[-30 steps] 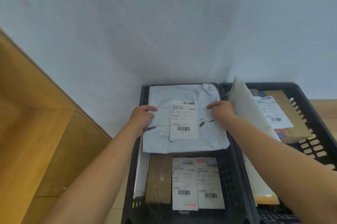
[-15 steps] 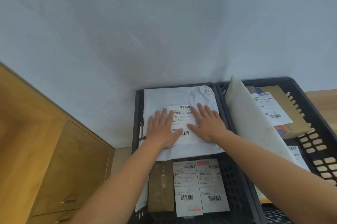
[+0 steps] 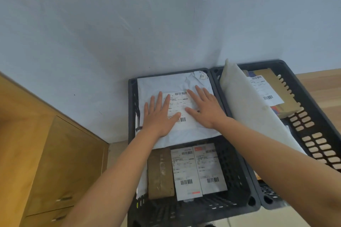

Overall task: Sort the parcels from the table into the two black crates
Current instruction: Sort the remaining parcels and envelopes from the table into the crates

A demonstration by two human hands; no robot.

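Left hand: left hand (image 3: 158,116) lies flat, palm down, fingers straight and slightly spread, gripping nothing; it presses on the grey mailer bag (image 3: 166,86), its thumb reaching onto the bag's shipping label (image 3: 181,108).
Right hand: right hand (image 3: 204,110) is also flat and spread, palm down, holding nothing; it presses the same bag just right of the label, with fingertips and thumb on the label's edge.
Hands together: side by side, thumbs pointing toward each other, not touching.
Grey mailer bag: lies label-up across the far half of the left crate (image 3: 131,108), wrinkled near its far right corner, where a small round sticker shows.
Under the bag: its near edge overlaps a brown taped box (image 3: 160,173) and two white label sheets (image 3: 184,173) and (image 3: 210,167), side by side, each with barcodes.
Left crate: black, slotted walls, touching the right crate (image 3: 258,63) along one long side.
Right crate: a white padded envelope (image 3: 245,108) leans tilted against its left wall; beyond it lies a brown cardboard parcel (image 3: 285,95) with a white label (image 3: 263,90).
Surroundings: pale wall behind the crates, wooden cabinet (image 3: 60,162) with drawers at left, wooden surface (image 3: 323,86) at far right.
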